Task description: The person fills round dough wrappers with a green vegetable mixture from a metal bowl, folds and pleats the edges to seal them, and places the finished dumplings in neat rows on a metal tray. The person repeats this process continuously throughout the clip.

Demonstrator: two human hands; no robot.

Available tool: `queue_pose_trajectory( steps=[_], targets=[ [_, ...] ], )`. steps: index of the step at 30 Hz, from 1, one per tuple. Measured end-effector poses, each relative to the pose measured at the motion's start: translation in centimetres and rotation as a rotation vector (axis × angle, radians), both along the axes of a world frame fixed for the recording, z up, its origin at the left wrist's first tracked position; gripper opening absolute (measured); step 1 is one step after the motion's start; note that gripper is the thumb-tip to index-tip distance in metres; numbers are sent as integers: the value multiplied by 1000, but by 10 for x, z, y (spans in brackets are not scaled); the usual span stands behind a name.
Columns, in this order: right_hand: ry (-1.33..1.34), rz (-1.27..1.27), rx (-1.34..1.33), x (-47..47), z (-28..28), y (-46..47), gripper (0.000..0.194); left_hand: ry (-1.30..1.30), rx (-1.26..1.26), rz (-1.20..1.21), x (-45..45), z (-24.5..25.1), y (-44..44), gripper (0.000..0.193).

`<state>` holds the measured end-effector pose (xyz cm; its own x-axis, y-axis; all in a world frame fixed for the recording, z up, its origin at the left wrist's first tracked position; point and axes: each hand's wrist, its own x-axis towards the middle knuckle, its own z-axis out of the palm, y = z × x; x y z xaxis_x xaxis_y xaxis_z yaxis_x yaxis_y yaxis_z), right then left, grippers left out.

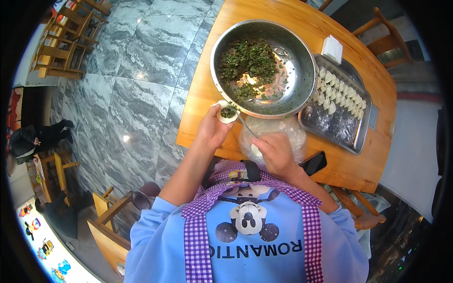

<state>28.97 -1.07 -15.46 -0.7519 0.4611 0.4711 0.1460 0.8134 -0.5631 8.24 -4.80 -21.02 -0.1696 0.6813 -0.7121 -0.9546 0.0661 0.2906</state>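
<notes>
A round dough wrapper point(232, 119) rests on the fingers of my left hand point(213, 128), with a mound of green filling point(227, 113) at its middle. My right hand point(275, 150) grips a thin metal utensil point(248, 127), whose far end meets the wrapper's edge; its tip is hard to make out. Just beyond both hands stands a large steel bowl point(297, 76), part filled with chopped green filling point(249, 58). Beneath my right hand lies a clear plastic bag point(292, 131) with a pale round piece, perhaps a wrapper point(256, 150), showing at it.
To the right, a metal tray point(329, 129) dusted with flour holds rows of dumplings point(339, 92). A white napkin box point(332, 49) stands behind it. A black phone point(314, 163) lies near the front edge of the wooden table point(375, 169). Other people point(62, 214) are at the far left.
</notes>
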Motion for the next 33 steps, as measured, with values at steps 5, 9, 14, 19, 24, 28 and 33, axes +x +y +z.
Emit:
queue_pose_trajectory(
  steps=[5, 9, 14, 19, 24, 28, 33],
  targets=[
    [81, -283, -564, 1, 13, -5, 22, 72, -8, 39, -6, 8, -6, 31],
    [322, -423, -1184, -10, 21, -2, 23, 200, 33, 77, -14, 27, -13, 31],
    [265, -427, -1194, -20, 27, -2, 24, 183, 44, 51, -14, 43, -10, 31],
    [309, -426, -997, -15, 25, 1, 21, 214, 54, 23, -8, 49, -4, 35],
    [-81, -358, -271, -12, 0, 50, 20, 193, 195, -19, -15, 63, -5, 42],
    [-312, -309, 0, -12, 2, 53, 28, 157, 290, -28, -15, 81, -1, 47],
    [18, -204, 285, -38, 24, 40, 28, 46, 399, -98, -6, 101, 4, 49]
  ],
)
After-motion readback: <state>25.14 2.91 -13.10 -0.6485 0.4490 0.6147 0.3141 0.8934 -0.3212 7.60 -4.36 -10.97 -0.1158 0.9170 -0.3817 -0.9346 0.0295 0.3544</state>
